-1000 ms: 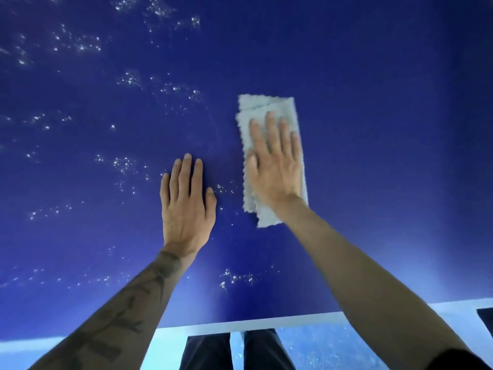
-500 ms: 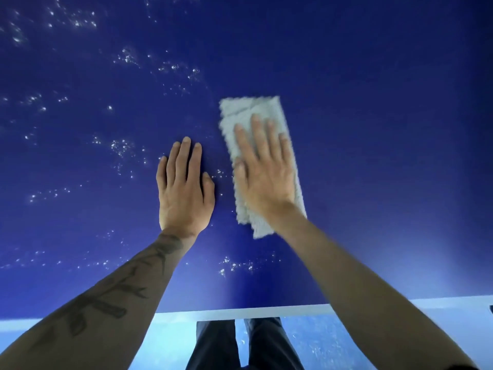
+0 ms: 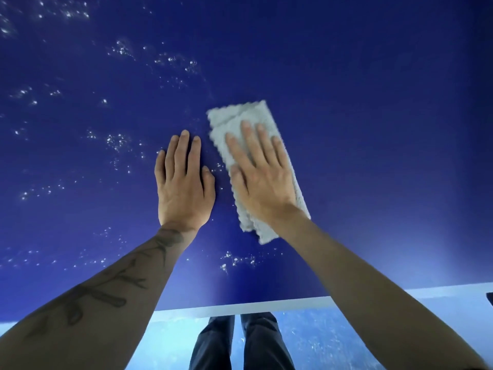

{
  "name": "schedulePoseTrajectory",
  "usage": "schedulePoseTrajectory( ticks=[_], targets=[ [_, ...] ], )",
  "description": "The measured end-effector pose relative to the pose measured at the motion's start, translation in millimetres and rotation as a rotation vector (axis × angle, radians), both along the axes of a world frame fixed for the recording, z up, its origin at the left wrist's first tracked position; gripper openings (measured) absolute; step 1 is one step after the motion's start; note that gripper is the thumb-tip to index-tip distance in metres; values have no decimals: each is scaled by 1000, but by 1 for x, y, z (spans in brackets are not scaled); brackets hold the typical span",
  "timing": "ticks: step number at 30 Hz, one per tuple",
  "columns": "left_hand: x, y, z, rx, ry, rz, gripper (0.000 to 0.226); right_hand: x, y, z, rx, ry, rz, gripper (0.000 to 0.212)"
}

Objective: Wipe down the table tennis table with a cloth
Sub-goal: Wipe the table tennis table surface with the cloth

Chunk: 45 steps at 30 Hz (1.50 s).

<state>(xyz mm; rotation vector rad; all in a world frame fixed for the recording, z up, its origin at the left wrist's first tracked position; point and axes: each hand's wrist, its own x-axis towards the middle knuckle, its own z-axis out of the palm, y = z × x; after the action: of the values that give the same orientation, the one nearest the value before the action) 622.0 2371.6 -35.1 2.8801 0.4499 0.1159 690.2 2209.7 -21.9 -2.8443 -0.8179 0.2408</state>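
The dark blue table tennis table (image 3: 373,129) fills the view, with a white line along its near edge. A folded pale grey cloth (image 3: 240,116) lies on it near the middle, tilted with its far end to the left. My right hand (image 3: 261,172) presses flat on the cloth with straight, spread fingers. Just left of the cloth, my left hand (image 3: 184,185) rests flat on the bare table surface, fingers together. Specks of white droplets (image 3: 117,140) dot the table to the left and a patch (image 3: 234,260) lies below the cloth.
The table's white near edge (image 3: 240,307) runs across the bottom. Beyond it I see my dark trouser legs (image 3: 240,343) and a blue floor. More white specks lie at the far left of the table; the right side shows plain blue.
My right hand has slid the cloth leftward, closer to my left hand, and the cloth's far end has tilted left. The left hand stays flat on the table.
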Motion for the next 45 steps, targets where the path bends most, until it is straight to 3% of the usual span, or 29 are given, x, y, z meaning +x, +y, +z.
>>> schedulePoseTrajectory(
  ticks=[2, 6, 9, 12, 15, 19, 22, 24, 27, 30, 33, 36, 38, 42, 45],
  targets=[
    [-1, 1, 1, 3, -6, -7, 57, -13, -31, -2, -24, -1, 65, 60],
    [-1, 0, 1, 8, -11, 0, 57, 17, -70, 3, -40, 4, -237, 61],
    [-1, -1, 1, 10, -14, -4, 56, 33, -37, 4, -20, 15, -379, 63],
    [-2, -1, 1, 3, -15, -19, 56, -2, -8, 1, -24, 1, -156, 64],
    [-3, -1, 2, -3, -30, -23, 55, -48, -39, 2, -54, 11, 85, 62],
    [-3, 0, 5, -25, -38, -18, 54, -29, -102, 8, -79, 42, -259, 62],
    [-22, -1, 10, -42, -41, -48, 55, 3, -91, 10, -63, 61, -458, 64],
    [-48, -5, 14, -31, -46, -62, 55, 1, -53, 10, -45, 49, -407, 65],
    [-85, -10, 13, -3, -14, -94, 56, -47, -11, 9, -37, 23, -120, 63],
    [-100, -9, 6, 23, 16, -116, 58, -86, -41, 6, -63, 18, 99, 62],
    [-100, -8, 3, 17, -3, -105, 58, -73, -85, 8, -72, 40, -180, 62],
    [-102, -7, 2, 5, -13, -107, 57, -51, -69, 7, -57, 35, -436, 63],
    [-101, -7, 3, 1, -1, -109, 57, -56, -34, 8, -41, 10, -384, 64],
    [-100, -7, 6, 2, 7, -128, 56, -116, -18, 6, -39, 17, 0, 62],
    [-102, -6, 5, -2, -2, -122, 56, -128, -66, 7, -39, 27, -43, 61]
  ],
)
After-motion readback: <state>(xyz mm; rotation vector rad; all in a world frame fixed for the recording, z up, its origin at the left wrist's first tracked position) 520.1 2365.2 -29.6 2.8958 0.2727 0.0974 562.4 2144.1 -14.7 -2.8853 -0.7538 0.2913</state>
